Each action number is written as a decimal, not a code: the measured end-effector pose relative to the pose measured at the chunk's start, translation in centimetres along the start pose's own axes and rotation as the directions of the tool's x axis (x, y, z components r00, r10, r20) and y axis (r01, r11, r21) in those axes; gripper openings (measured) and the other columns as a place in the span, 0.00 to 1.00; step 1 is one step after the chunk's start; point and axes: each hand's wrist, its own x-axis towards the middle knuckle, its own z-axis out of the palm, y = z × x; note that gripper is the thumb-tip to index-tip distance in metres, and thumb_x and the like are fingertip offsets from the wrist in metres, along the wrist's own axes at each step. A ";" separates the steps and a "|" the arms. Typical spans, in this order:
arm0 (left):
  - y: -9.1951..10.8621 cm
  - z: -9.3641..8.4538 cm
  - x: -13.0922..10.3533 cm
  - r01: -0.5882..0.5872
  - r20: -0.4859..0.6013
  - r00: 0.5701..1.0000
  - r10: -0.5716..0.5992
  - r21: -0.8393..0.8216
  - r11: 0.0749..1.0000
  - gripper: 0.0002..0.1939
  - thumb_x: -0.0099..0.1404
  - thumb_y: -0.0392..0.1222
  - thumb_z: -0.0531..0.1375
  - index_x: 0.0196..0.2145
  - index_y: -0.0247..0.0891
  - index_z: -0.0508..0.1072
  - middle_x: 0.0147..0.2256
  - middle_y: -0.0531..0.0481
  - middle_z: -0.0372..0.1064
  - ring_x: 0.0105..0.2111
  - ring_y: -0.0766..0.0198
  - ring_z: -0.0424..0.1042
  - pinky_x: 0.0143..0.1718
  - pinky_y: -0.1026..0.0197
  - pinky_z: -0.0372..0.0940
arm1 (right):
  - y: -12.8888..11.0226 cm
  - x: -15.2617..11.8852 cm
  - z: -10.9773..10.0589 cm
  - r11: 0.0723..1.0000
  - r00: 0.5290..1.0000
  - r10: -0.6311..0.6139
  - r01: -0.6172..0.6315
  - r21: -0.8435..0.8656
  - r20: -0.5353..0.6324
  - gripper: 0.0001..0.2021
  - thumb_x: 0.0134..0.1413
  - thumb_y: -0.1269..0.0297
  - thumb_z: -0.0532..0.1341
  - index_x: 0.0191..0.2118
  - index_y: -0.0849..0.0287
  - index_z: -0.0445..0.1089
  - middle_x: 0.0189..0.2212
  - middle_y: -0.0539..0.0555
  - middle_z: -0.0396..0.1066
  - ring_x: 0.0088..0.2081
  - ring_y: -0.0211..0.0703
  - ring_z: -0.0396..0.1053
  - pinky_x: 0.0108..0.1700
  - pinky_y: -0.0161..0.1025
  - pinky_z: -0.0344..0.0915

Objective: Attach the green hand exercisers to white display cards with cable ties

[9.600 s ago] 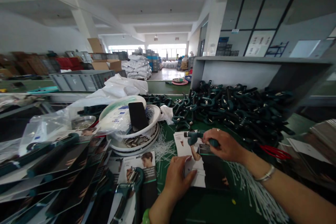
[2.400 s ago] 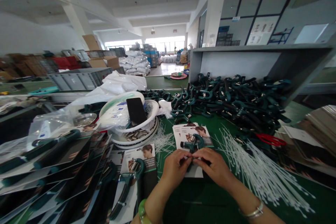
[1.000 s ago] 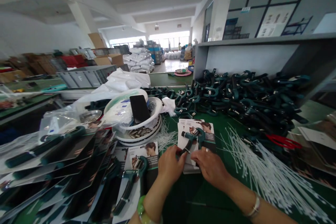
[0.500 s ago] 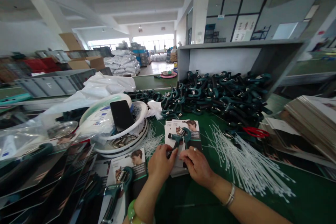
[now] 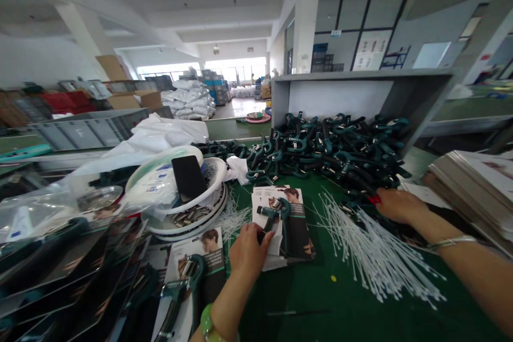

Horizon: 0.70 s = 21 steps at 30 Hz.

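Note:
A dark green tube cutter (image 5: pixel 285 208) with a C-shaped head and metal rollers lies on a stack of printed cards (image 5: pixel 298 235) in front of me. My left hand (image 5: pixel 247 251) is closed around its left handle and presses it to the cards. Far to the right, my right hand (image 5: pixel 396 206) has its fingers closed on the red handle (image 5: pixel 375 199) of what look like scissors; the rest of them is mostly hidden. Between the hands, a fanned bundle of white cable ties (image 5: pixel 385 256) lies on the green table.
A heap of green cutters (image 5: pixel 320 144) fills the grey bin (image 5: pixel 360 76) ahead. Basins with metal parts (image 5: pixel 184 224) and a phone (image 5: pixel 188 177) stand left. Carded cutters (image 5: pixel 180 294) lie at lower left. A card pile (image 5: pixel 473 181) stands right; a yellow dot (image 5: pixel 333 278) is on the table.
My right hand has left the tube cutter and moved right, over the cable ties, onto the red handle. My left hand stays on the tube cutter.

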 end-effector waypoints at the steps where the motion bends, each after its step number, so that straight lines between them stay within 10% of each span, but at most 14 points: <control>1: 0.0 0.0 -0.1 -0.002 -0.003 1.000 0.002 -0.002 1.000 0.15 0.62 0.53 0.53 0.37 0.40 0.69 0.39 0.49 0.67 0.38 0.60 0.69 0.32 0.63 0.58 | 0.6 0.5 -0.1 1.000 0.997 -0.001 -0.001 0.020 0.072 0.03 0.42 0.76 0.61 0.26 0.67 0.71 0.24 0.67 0.71 0.23 0.44 0.67 0.26 0.40 0.53; 8: 0.5 -0.5 0.0 -0.148 -0.099 0.985 0.142 -0.064 0.987 0.13 0.62 0.47 0.55 0.43 0.46 0.72 0.42 0.48 0.66 0.43 0.59 0.65 0.39 0.61 0.59 | 0.7 1.5 -0.2 0.989 0.964 -0.009 -0.031 0.147 0.267 0.02 0.41 0.76 0.61 0.23 0.66 0.71 0.22 0.61 0.71 0.20 0.35 0.63 0.26 0.38 0.51; 14: 2.8 0.3 1.1 -0.174 -0.070 0.983 0.170 -0.051 0.983 0.10 0.59 0.47 0.57 0.32 0.44 0.77 0.43 0.46 0.65 0.44 0.54 0.63 0.42 0.56 0.59 | 0.9 0.0 -0.3 0.962 0.980 0.008 -0.062 0.267 0.198 0.18 0.54 0.56 0.55 0.25 0.65 0.72 0.23 0.61 0.71 0.22 0.38 0.66 0.27 0.37 0.53; 21: 2.1 1.1 2.3 -0.069 -0.030 0.998 0.063 -0.298 0.952 0.08 0.59 0.41 0.55 0.27 0.39 0.73 0.38 0.48 0.66 0.41 0.61 0.66 0.43 0.60 0.59 | 1.0 -1.2 -0.2 0.921 0.988 0.127 -0.148 0.359 0.083 0.05 0.40 0.69 0.66 0.20 0.63 0.71 0.09 0.54 0.64 0.11 0.36 0.59 0.19 0.36 0.50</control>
